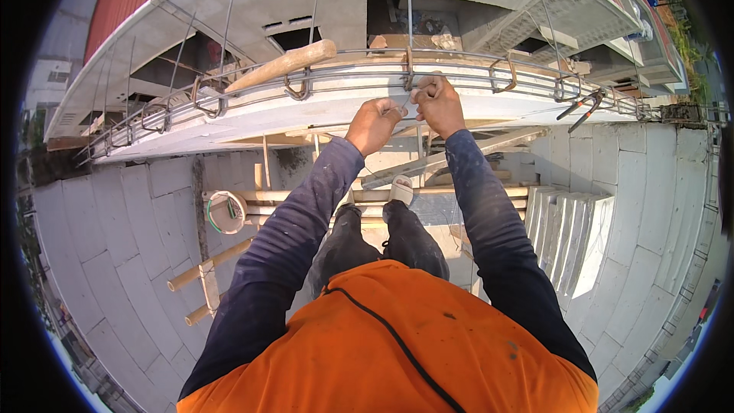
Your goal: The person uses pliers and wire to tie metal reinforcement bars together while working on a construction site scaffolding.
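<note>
My left hand (375, 125) and my right hand (441, 107) are close together just in front of a rebar cage. The fingertips of each are pinched, and whatever lies between them is too small to make out. Long steel bars (352, 70) run across above a pale concrete wall top. Bent steel stirrups (298, 87) ring the bars at intervals, one (408, 69) directly beyond my hands. A rounded wooden pole (284, 66) rests slantwise over the bars, left of my hands. Hanging on the cage to the right is a dark-handled cutting or gripping tool (582, 110).
Below, my sandalled feet stand near wooden poles (267, 196). A round bucket (226, 212) sits at left, beside a pole frame (209, 284). Pale blocks (573, 237) are stacked at right. Upright rods (316, 0) stick up along the wall; dark openings (428, 15) lie behind.
</note>
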A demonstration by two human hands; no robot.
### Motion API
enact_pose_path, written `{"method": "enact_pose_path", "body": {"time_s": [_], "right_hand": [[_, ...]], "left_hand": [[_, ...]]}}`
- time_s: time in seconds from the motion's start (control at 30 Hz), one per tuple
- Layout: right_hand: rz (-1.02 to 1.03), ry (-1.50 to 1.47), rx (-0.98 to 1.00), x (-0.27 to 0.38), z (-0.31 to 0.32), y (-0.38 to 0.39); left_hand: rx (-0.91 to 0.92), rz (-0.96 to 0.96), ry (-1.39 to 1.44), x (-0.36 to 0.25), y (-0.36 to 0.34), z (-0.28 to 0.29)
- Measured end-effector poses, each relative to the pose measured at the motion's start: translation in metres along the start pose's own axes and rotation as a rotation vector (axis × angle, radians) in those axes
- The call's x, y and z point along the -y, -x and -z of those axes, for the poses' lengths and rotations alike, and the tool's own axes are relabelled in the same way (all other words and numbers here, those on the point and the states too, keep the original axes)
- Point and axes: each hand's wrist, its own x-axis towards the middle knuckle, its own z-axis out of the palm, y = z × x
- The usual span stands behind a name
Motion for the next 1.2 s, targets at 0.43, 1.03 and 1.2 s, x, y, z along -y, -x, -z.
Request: {"method": "enact_pose_path", "body": {"time_s": [0.43,1.03,1.2], "right_hand": [[0.533,0.697,-0.331,-0.012,-0.011,0.025],[-0.492,-1.532,-0.034,-0.018,-0.056,0.014],[-0.426,-1.270,0.065,-0.013,-0.070,0.033]], "left_hand": [[0.184,0.304,0.276,-0.060,0.009,0.017],[-0.758,-0.439,-0.460,-0.054,0.102,0.144],[-0.695,-0.470,-0.956,-0.037,0.117,0.224]]}}
